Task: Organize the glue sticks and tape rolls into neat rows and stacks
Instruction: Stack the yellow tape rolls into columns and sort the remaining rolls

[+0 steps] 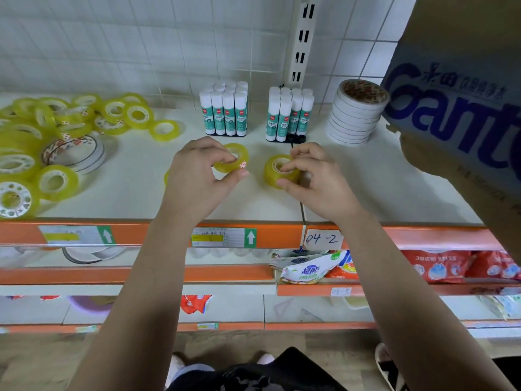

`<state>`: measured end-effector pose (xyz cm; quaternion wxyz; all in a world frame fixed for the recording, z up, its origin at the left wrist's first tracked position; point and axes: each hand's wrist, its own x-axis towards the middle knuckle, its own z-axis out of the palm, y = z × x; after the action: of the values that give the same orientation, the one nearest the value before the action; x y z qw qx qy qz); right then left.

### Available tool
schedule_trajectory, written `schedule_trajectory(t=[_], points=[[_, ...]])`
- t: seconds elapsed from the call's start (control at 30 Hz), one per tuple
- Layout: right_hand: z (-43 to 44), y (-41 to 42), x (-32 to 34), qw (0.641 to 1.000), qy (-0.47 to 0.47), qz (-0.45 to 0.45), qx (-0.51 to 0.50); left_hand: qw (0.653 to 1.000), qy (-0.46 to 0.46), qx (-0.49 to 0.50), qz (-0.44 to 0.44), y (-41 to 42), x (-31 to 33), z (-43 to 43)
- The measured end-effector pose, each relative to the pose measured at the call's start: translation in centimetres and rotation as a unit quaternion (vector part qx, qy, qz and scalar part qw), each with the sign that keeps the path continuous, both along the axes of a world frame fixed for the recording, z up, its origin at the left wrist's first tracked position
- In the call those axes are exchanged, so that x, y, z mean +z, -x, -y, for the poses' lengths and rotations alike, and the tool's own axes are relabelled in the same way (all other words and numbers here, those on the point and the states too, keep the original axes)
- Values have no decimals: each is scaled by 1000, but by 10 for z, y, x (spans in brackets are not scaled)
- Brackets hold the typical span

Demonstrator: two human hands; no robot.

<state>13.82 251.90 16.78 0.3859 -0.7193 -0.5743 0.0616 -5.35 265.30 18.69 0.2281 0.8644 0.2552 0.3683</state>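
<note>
White shop shelf (366,193), both hands busy: left hand (197,179) pinches a tilted yellow plastic tape roll (232,158), right hand (315,182) pinches a second roll (277,170) held flat, side by side just before the white-and-teal glue sticks (225,114).

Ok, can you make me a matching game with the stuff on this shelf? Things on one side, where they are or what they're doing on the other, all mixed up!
Things:
1. glue sticks
2. white tape rolls
3. loose yellow tape rolls
4. right hand

Places and states:
A. scattered on the left of the shelf
B. pinching a single yellow tape roll
C. standing upright in two groups at the back
D. stacked in one tower beside the cardboard box

Pairs: 1-C, 2-D, 3-A, 4-B
</note>
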Motion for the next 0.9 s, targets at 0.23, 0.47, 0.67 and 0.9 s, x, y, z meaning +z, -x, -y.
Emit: schedule_trajectory(t=[0.23, 0.47, 0.67, 0.9], points=[[-1, 2, 3, 1000, 10, -8, -11, 1000, -1, -2, 1, 1, -1, -1], [-1, -1, 2, 1000, -1, -16, -1, 1000, -9, 1, -3, 3, -2, -3], [-6, 6, 11, 1000, -22, 11, -13, 1000, -12, 14, 3, 10, 4, -12], [-12, 5, 22, 998, -29, 28, -38, 1000, -18, 14, -3, 13, 9, -20]])
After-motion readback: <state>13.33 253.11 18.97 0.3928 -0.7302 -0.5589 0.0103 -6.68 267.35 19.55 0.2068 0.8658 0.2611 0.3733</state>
